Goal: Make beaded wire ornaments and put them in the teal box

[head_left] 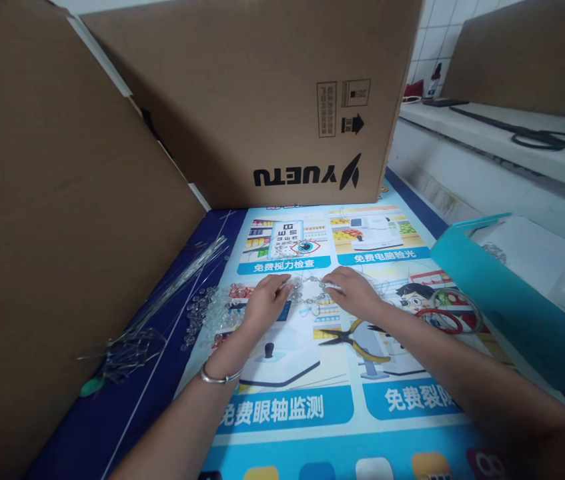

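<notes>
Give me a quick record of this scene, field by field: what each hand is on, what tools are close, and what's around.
left hand: pinching a strand of clear beads
right hand: pinching the same strand's other end
wrist: silver bangle on the left
near right forearm: pliers with yellow handles
left of hands: loose clear beads, bundle of wires
surface: printed poster
behind: cardboard box

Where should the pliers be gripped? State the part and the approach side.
Grip the pliers by the yellow handles, coming from the right side near the right hand. The handles point right and lie flat and splayed on the poster; the dark jaws point left towards the left hand.
</notes>
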`<state>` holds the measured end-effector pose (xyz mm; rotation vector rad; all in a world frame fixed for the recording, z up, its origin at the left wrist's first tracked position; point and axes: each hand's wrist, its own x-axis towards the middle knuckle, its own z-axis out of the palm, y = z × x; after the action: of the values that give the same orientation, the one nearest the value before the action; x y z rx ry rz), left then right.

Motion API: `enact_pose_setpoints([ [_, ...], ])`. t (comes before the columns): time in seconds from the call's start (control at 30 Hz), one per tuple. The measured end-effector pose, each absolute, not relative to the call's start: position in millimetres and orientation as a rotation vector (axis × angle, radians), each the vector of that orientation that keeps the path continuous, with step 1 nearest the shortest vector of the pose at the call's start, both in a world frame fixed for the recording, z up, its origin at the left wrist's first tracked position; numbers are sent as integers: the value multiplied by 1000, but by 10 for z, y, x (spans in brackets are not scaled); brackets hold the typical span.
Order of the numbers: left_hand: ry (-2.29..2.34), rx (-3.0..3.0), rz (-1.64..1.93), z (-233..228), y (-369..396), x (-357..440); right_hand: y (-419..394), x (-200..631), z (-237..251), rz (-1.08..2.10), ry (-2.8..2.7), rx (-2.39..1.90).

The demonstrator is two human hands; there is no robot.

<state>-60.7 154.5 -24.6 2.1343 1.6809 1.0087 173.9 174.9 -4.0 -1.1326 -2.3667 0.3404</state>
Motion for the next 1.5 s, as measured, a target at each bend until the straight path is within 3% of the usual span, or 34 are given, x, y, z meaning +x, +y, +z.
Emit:
enact_pose_setpoints([
  [0.63,1611,2215,1219,-153,1494,-560,1666,1812,69,393,-2225,-1005],
  [0.93,1515,2222,1261,346,1331,-607,1591,1914,540,180,-2345,-962],
  [1.03,1475,2261,1051,637,1210,-627,1527,1928,785,142,-2511,-1017],
  [1.2,1452,2524,396,894,885,-862,1328,1934,959,26,-2904,-1034],
  [1.3,1519,2495,133,786,592,-1084,1143,1989,857,-7,-3072,-966],
  [1.5,1537,2460,59,378,-89,-1032,846,2145,519,-41,-3058,-975],
])
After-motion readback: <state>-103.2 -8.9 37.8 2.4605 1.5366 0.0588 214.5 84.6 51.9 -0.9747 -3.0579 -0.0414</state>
